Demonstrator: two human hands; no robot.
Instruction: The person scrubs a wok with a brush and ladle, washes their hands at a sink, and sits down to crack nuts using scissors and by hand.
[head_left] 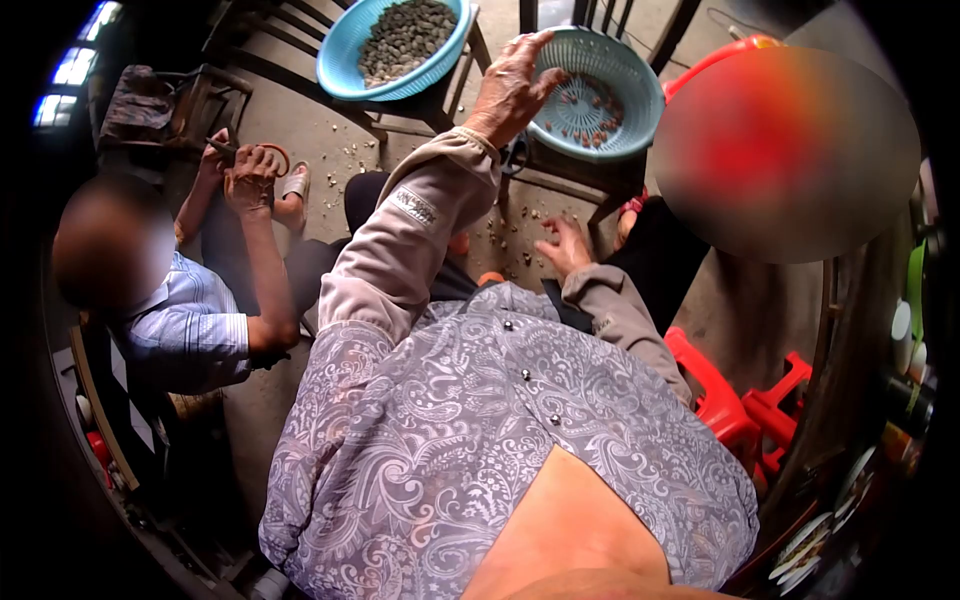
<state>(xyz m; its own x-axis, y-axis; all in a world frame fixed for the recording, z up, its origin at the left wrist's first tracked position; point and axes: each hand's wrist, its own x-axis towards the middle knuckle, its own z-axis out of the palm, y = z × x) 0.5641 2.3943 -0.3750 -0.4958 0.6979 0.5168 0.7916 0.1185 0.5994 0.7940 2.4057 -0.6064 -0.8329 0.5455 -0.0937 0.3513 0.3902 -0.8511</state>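
Note:
My left hand (513,88) reaches forward over the left rim of a light-blue plastic basket (642,75). Its thumb and fingers are apart, and I see nothing between them. Scattered reddish-brown kernels (592,115) lie inside this basket, which rests on a dark wooden chair (590,178). Lower down, near my lap, my right hand (568,247) is spread and holds nothing visible. To the left, a second blue basket (452,62) contains a heap of dark, nut-like pieces (405,40); their exact kind is unclear.
At left, a seated person in a checked shirt (195,320) grips a tool with an orange loop handle (275,155). Pale shell bits (350,165) litter the floor. Red plastic stools (720,400) stand at right, below a large blurred patch (780,155).

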